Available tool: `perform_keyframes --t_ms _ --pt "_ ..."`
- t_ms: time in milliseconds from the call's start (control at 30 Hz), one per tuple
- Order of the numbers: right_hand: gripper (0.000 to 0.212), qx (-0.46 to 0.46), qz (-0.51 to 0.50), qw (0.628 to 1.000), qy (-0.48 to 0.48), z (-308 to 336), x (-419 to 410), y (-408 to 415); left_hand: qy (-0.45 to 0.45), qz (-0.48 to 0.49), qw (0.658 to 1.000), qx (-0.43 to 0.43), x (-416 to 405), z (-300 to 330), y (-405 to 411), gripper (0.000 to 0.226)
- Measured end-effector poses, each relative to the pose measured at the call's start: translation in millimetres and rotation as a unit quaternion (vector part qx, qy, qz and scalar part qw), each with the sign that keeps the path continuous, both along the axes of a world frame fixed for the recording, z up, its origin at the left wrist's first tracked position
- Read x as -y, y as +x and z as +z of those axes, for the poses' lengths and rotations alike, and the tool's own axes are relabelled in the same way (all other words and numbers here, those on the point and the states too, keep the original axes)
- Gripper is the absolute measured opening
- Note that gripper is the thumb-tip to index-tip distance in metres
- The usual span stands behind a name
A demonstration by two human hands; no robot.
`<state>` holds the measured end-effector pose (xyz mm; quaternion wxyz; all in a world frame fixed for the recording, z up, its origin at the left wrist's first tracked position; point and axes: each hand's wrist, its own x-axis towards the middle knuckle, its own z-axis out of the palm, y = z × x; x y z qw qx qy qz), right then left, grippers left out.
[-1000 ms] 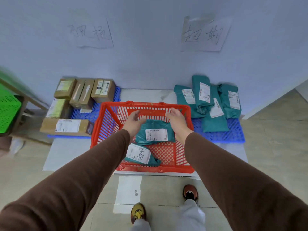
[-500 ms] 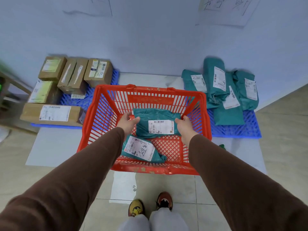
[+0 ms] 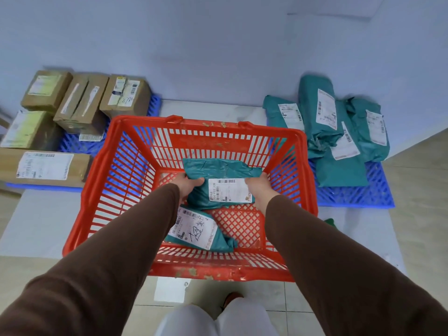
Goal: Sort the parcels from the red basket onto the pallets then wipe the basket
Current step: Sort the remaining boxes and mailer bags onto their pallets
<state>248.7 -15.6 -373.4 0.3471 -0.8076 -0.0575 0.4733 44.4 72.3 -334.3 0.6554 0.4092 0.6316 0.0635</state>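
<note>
Inside red basket (image 3: 244, 139): two parcels (image 3: 219, 183) (teal).

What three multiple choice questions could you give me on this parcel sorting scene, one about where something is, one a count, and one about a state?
1. Where do the cardboard boxes sit?
A. on the pallet left of the red basket
B. inside the basket
C. on the right pallet

2. How many teal parcels lie in the red basket?
A. none
B. two
C. five

3. What are the hands doing?
A. hanging idle
B. wiping the basket
C. both gripping one teal parcel

Answers: 1 A, the boxes rest on the left pallet. 2 B, the upper parcel and the lower parcel. 3 C, left hand and right hand clasp the upper parcel's sides.
</note>
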Motion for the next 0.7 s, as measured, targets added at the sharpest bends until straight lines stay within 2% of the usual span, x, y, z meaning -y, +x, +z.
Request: perform_keyframes --t_ms 67,167,267,367,433,567,700 --pt "0.03 -0.015 -0.004 1.0 0.018 30.7 3.0 -10.6 0.007 0.019 1.0 0.006 -1.6 2.5 0.9 0.052" --pt "0.041 -0.008 -0.026 0.998 0.055 39.6 0.5 -11.4 0.019 0.048 0.998 0.019 -3.1 17.9 -6.7 0.053" --pt "0.029 -0.016 -0.039 0.995 0.089 61.5 5.9 -16.3 0.017 0.041 0.998 0.05 1.8 46.4 -15.9 0.048" --pt "0.042 -0.017 -0.038 0.992 0.116 103.4 18.4 -22.0 0.028 0.032 0.995 0.086 10.5 85.0 -26.9 0.047" --pt "0.042 -0.014 -0.027 0.989 0.146 136.4 28.8 -25.0 0.04 0.031 0.992 0.112 15.1 112.6 -37.0 0.049" --pt "0.057 -0.028 0.034 0.98 0.192 202.1 48.2 -19.8 0.06 0.022 0.985 0.161 20.5 163.4 -46.7 0.051" --pt "0.071 0.055 0.095 0.978 0.18 248.0 66.4 -6.1 0.075 -0.007 0.978 0.194 23.0 209.0 -37.7 0.039"
